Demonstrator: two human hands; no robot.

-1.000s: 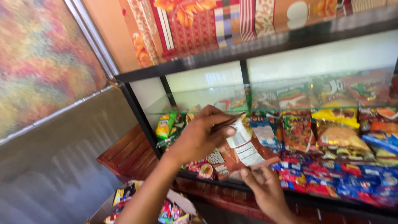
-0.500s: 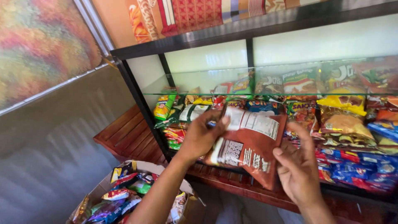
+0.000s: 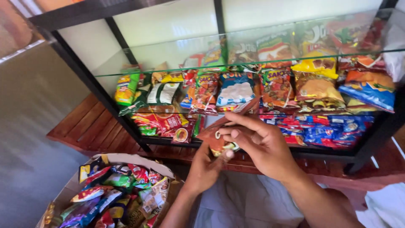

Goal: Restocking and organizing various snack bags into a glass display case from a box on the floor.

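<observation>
Both of my hands hold one reddish-brown snack packet (image 3: 236,112) in front of a glass-shelved rack. My left hand (image 3: 205,168) grips its lower end from below. My right hand (image 3: 259,141) closes over it from the right, fingers wrapped across the front, so most of the packet is hidden. Only its upper edge and a bit of printed front show between the fingers. Behind it the lower shelf holds rows of packets: red ones (image 3: 168,124) at left and blue ones (image 3: 337,128) at right.
A black metal frame (image 3: 105,97) carries a glass shelf (image 3: 253,59) with several colourful snack bags. A cardboard box (image 3: 126,160) full of mixed packets stands on the floor at lower left. A wooden pallet (image 3: 88,128) lies under the rack. White cloth covers my lap.
The packet has come down and away from the shelf toward me. My right hand has closed over it, and the view has tilted lower, showing the box more fully.
</observation>
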